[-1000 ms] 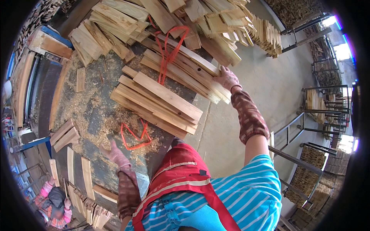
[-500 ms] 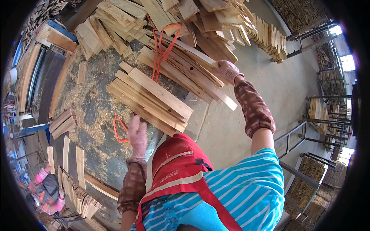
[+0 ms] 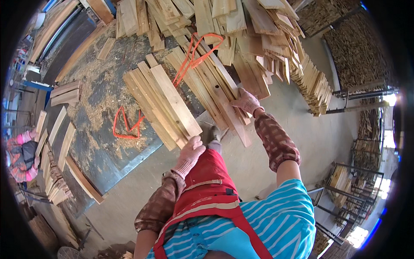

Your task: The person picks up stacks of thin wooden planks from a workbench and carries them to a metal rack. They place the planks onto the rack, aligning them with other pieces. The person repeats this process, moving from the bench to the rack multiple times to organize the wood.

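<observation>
My left hand (image 3: pixel 191 153), in a pale pink knit glove, is at the near end of a stack of flat wooden boards (image 3: pixel 163 105). Its fingers are curled in by the board ends; whether they grip one is hidden. My right hand (image 3: pixel 246 102), gloved alike, grips a long wooden board (image 3: pixel 226 104) in a second stack to the right. That board's near end is blurred and juts past the bench edge. Orange strapping (image 3: pixel 192 58) lies over the far part of this right stack. Another orange loop (image 3: pixel 127 126) rests left of the left stack.
Sawdust covers the dark bench top (image 3: pixel 129 149). A large heap of boards (image 3: pixel 258 26) rises at the far side. More stacked boards (image 3: pixel 315 88) stand at the right. Metal racks (image 3: pixel 351 190) line the right side. Another person (image 3: pixel 21 155) is at the far left.
My left hand has moved right, from beside the orange loop to the end of the left stack. My right hand has shifted down and left along the right stack. The view has turned.
</observation>
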{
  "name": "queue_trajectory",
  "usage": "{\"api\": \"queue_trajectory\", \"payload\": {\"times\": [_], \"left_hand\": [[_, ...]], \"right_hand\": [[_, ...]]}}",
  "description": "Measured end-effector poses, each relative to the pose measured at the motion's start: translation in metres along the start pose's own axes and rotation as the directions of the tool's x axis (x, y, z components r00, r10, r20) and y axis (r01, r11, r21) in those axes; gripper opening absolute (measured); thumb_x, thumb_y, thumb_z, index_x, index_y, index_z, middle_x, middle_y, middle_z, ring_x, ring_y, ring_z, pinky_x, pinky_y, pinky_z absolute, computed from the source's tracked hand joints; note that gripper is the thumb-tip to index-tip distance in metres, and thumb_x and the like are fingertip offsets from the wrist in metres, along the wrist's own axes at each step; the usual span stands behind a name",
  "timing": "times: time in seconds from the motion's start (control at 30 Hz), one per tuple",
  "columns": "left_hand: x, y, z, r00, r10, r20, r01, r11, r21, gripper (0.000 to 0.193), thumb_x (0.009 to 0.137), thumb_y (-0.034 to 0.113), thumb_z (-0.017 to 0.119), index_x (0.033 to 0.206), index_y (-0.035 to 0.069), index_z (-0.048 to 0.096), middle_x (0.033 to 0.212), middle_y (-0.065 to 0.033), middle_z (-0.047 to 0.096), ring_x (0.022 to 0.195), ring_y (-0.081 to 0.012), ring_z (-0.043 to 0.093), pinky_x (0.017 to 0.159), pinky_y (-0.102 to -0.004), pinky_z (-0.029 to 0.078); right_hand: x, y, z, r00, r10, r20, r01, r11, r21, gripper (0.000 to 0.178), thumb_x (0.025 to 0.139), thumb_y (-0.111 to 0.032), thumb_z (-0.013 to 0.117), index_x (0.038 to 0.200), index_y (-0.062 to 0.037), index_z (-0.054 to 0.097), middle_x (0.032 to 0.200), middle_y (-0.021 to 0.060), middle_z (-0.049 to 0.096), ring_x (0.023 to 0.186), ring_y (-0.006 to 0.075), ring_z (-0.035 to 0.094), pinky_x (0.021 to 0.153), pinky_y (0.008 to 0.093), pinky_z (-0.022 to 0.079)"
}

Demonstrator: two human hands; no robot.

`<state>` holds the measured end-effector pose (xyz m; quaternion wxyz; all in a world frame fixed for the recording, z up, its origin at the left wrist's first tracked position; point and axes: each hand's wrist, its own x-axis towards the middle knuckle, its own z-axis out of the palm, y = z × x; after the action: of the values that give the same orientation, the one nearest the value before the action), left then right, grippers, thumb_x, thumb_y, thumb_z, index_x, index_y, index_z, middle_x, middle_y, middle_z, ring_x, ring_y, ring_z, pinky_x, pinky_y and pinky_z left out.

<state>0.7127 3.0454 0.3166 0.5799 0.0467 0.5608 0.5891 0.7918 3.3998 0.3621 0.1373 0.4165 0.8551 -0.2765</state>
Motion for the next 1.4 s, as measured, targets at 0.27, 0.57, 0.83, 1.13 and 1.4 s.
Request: {"api": "queue_trajectory", "payload": {"times": [0.27, 0.57, 0.83, 1.13, 1.4], "left_hand": [[0.118, -0.005, 0.086, 0.877, -0.321, -0.357, 0.264, 0.944, -0.199, 0.078, 0.090, 0.033, 0.070, 0.152, 0.011, 0.027, 0.142, -0.0179, 0.048, 0.138, -0.0314, 0.039, 0.106, -0.0506, 0.038], [0.168, -0.029, 0.091, 0.820, -0.011, -0.572, 0.064, 0.995, 0.072, 0.039, 0.085, 0.018, 0.077, 0.116, -0.001, 0.062, 0.096, -0.0114, 0.070, 0.081, -0.0202, 0.067, 0.070, -0.0346, 0.055], [0.132, -0.002, 0.116, 0.964, -0.100, -0.248, -0.066, 0.811, -0.582, 0.051, 0.087, 0.024, 0.074, 0.131, 0.002, 0.059, 0.126, -0.0145, 0.065, 0.105, -0.0257, 0.067, 0.092, -0.0403, 0.056], [0.152, 0.015, 0.110, 0.987, -0.132, -0.096, 0.047, 0.793, -0.607, 0.066, 0.087, 0.041, 0.074, 0.142, 0.011, 0.053, 0.136, -0.0110, 0.061, 0.118, -0.0271, 0.062, 0.100, -0.0454, 0.052], [0.134, 0.056, 0.141, 0.996, -0.076, -0.044, 0.048, 0.890, -0.453, 0.054, 0.087, 0.036, 0.075, 0.129, 0.006, 0.058, 0.124, -0.0082, 0.064, 0.109, -0.0242, 0.065, 0.099, -0.0414, 0.053]], "right_hand": [[0.019, 0.038, -0.025, 0.977, -0.194, 0.090, 0.140, 0.899, 0.416, 0.069, 0.077, -0.042, 0.078, 0.128, 0.0011, 0.061, 0.115, 0.0226, 0.068, 0.106, 0.0354, 0.066, 0.093, 0.0398, 0.050], [0.010, 0.032, -0.002, 0.977, -0.210, -0.027, 0.212, 0.971, 0.114, 0.054, 0.081, -0.042, 0.070, 0.122, -0.0066, 0.063, 0.108, 0.0195, 0.069, 0.105, 0.0377, 0.065, 0.090, 0.0422, 0.052], [0.051, 0.082, 0.010, 0.936, -0.293, 0.196, 0.116, 0.780, 0.615, 0.055, 0.085, -0.029, 0.072, 0.128, 0.0028, 0.058, 0.110, 0.0158, 0.070, 0.100, 0.0249, 0.066, 0.091, 0.0342, 0.050], [0.043, 0.050, 0.032, 0.994, -0.054, 0.100, -0.011, 0.827, 0.562, 0.075, 0.083, -0.047, 0.077, 0.133, 0.0006, 0.048, 0.120, 0.0228, 0.065, 0.107, 0.0326, 0.065, 0.090, 0.0397, 0.051], [0.048, 0.054, 0.026, 0.954, -0.194, 0.228, -0.132, 0.412, 0.901, 0.075, 0.085, -0.035, 0.080, 0.138, 0.0060, 0.047, 0.117, 0.0120, 0.067, 0.102, 0.0212, 0.065, 0.091, 0.0331, 0.054]]}}
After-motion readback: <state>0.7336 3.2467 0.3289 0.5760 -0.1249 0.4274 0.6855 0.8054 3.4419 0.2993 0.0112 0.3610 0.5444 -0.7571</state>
